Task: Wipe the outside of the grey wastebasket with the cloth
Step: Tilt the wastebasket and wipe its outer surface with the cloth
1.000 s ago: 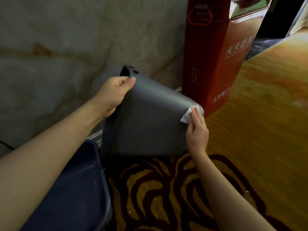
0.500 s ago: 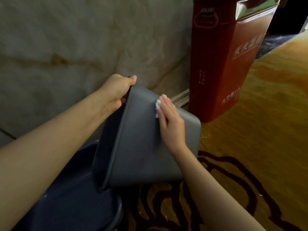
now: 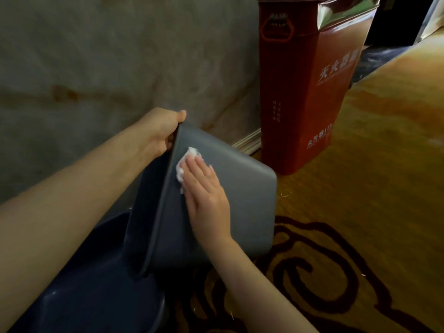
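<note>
Head view. Grey wastebasket (image 3: 242, 195) tipped on its side at frame centre, open mouth toward 8 o'clock, base toward 3 o'clock. Left hand (image 3: 159, 131) clamped on the rim at 11 o'clock, thumb over the edge. Right hand (image 3: 206, 195) laid flat on the upward-facing wall, pressing the white cloth (image 3: 186, 164) under its fingers just beside the rim.

Progress, judged: wipe is mid-stroke on one wall; underside and far walls out of sight, likely not yet done. No visible wet trail in this dim light, so cleaned area cannot be told.

Count: one wastebasket, one cloth, two hands. One dark blue basin (image 3: 79, 280) at 7 o'clock, one red box (image 3: 310, 92) at 1 o'clock, patterned carpet (image 3: 336, 272) beneath.
</note>
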### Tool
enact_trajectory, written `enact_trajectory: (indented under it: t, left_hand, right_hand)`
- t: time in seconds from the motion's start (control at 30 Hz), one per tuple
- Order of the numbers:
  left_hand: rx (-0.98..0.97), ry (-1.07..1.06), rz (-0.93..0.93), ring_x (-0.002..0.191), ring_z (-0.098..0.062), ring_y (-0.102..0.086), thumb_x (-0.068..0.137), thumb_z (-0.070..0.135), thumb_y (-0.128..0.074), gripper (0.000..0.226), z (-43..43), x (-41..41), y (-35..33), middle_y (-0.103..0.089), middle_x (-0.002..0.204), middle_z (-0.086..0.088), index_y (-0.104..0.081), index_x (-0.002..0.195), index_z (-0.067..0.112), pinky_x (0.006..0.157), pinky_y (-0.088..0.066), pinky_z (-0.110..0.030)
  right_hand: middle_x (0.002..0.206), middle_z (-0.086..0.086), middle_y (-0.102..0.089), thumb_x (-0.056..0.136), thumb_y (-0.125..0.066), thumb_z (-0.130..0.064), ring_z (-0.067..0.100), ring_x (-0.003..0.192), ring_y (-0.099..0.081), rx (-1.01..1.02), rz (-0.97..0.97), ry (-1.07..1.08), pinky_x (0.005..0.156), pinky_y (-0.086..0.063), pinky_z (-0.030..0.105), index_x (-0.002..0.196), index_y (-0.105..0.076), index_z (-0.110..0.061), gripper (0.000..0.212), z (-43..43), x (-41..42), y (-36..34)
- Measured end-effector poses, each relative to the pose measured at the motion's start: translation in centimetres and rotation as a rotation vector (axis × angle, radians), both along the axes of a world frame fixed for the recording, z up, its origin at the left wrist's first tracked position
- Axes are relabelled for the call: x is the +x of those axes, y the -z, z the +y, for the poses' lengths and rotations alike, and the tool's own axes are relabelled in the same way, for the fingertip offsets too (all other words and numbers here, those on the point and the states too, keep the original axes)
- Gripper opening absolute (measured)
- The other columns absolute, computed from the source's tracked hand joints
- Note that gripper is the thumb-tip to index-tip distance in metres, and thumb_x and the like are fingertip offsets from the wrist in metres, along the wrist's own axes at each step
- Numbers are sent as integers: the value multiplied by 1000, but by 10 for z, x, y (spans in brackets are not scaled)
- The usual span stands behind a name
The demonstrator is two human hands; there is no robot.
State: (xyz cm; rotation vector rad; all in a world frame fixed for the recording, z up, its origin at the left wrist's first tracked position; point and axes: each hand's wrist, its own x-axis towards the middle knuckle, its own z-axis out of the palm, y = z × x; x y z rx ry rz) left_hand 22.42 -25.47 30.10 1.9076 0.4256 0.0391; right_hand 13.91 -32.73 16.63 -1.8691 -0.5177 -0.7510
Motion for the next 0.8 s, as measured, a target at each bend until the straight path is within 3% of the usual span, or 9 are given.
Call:
enact_trajectory:
  t: [0.03,0.1,0.13,0.2,0.37,0.47,0.57,0.67,0.8]
  left_hand:
    - [4,23,-9,50,-6,-61,93,26,-46,26,-3,0,1,-54,70,0,-55,73,14,41,-44,-11]
    - [73,53,-31,85,-12,-70,92,31,-47,34,-8,1,2,-65,96,-9,-63,98,2,74,-54,-20]
    - [114,60,-40,104,-20,-64,92,33,-47,41,-11,0,2,-64,111,-13,-62,111,0,91,-51,-30]
    - [151,93,-45,116,-27,-57,93,32,-45,45,-17,1,1,-60,124,-17,-58,120,-1,103,-43,-38]
    - [215,157,-52,122,-29,-53,92,34,-45,49,-31,7,0,-58,128,-18,-56,122,-4,108,-39,-41]
    - [206,222,-26,115,-23,-56,91,41,-44,45,-38,4,2,-65,109,-7,-63,107,3,106,-38,-36]
    - [221,350,67,109,-21,-60,86,43,-54,40,-37,-17,7,-67,106,-4,-65,105,9,103,-43,-36]
    - [410,425,130,99,-17,-61,76,22,-70,48,-28,-60,32,-64,121,-7,-57,121,9,84,-45,-27]
    - [539,271,62,105,-24,-59,79,17,-66,43,-22,-91,49,-64,120,-8,-55,120,13,82,-42,-26]
  right_hand:
    - [139,11,-49,90,-53,-5,21,135,-38,12,14,32,114,-26,39,128,-52,-7,38,-8,5,6]
    - [139,9,-48,89,-54,-4,19,135,-36,54,84,105,114,-27,41,129,-51,-9,40,-26,15,16]
    - [140,8,-47,89,-55,-2,17,135,-35,87,134,133,114,-27,41,129,-50,-9,41,-34,20,22]
    - [142,7,-44,92,-53,-3,14,135,-35,196,255,191,115,-27,40,131,-49,-11,40,-52,29,34]
    - [142,3,-46,96,-46,-15,12,132,-39,411,592,410,112,-33,38,129,-50,-14,34,-95,36,71]
    - [137,6,-52,97,-43,-20,20,128,-46,395,682,439,108,-38,38,127,-54,-14,32,-108,38,84]
    - [114,2,-66,98,-42,-23,20,106,-60,361,745,481,90,-48,30,117,-61,-13,29,-113,43,91]
    - [77,-4,-62,98,-42,-23,11,72,-59,327,800,520,61,-40,22,90,-64,-13,25,-116,50,97]
    - [73,-8,-58,97,-46,-23,12,71,-58,271,802,569,64,-43,26,92,-66,-17,22,-118,53,101]
